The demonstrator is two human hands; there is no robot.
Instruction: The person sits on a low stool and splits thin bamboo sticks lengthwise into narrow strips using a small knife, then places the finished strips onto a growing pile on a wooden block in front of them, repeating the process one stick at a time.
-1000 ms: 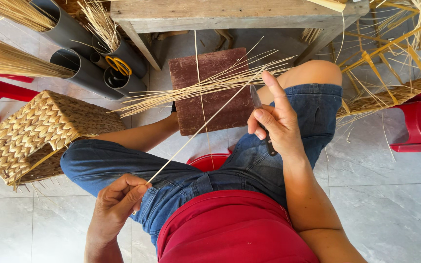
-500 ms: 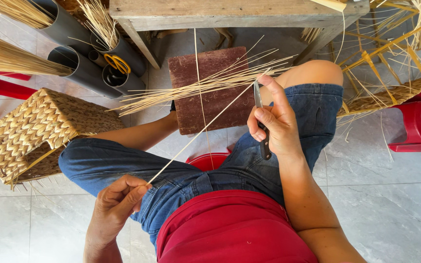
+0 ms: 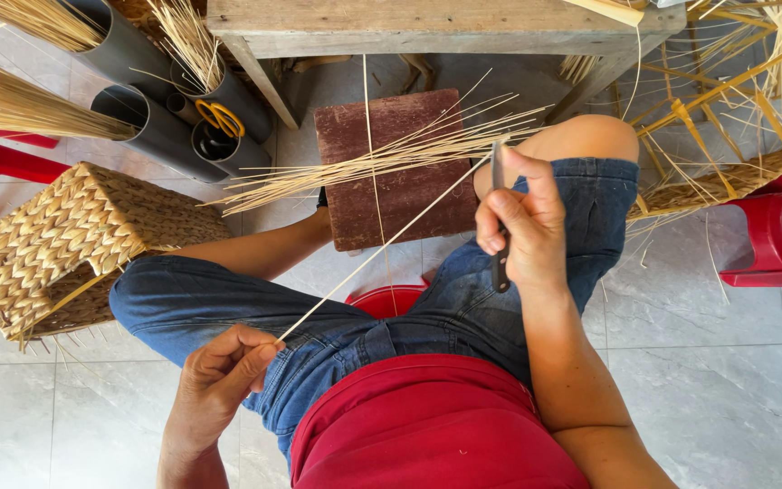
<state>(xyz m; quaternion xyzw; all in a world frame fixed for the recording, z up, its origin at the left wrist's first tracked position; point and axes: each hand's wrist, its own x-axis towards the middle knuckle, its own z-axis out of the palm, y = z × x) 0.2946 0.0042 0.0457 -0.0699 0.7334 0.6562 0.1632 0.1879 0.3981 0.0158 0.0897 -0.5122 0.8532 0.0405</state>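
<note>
A seated person in blue jeans and a red top works a long thin pale strip [image 3: 382, 246] stretched diagonally across the lap. The left hand [image 3: 221, 373] is closed, pinching the strip's lower end between thumb and fingers just above the left thigh. The right hand [image 3: 522, 222] is closed around a small dark-handled knife [image 3: 499, 217], blade pointing up and meeting the strip near its upper end, above the raised right knee. A bundle of similar strips [image 3: 382, 158] lies across a dark red block [image 3: 400, 172] on the tiled floor between the legs. A woven basket [image 3: 65, 240] sits beside the left knee, near grey tubes [image 3: 151, 118] holding more fibres and yellow-handled scissors [image 3: 221, 118]. A wooden surface [image 3: 409, 23] stands beyond the block.
</note>
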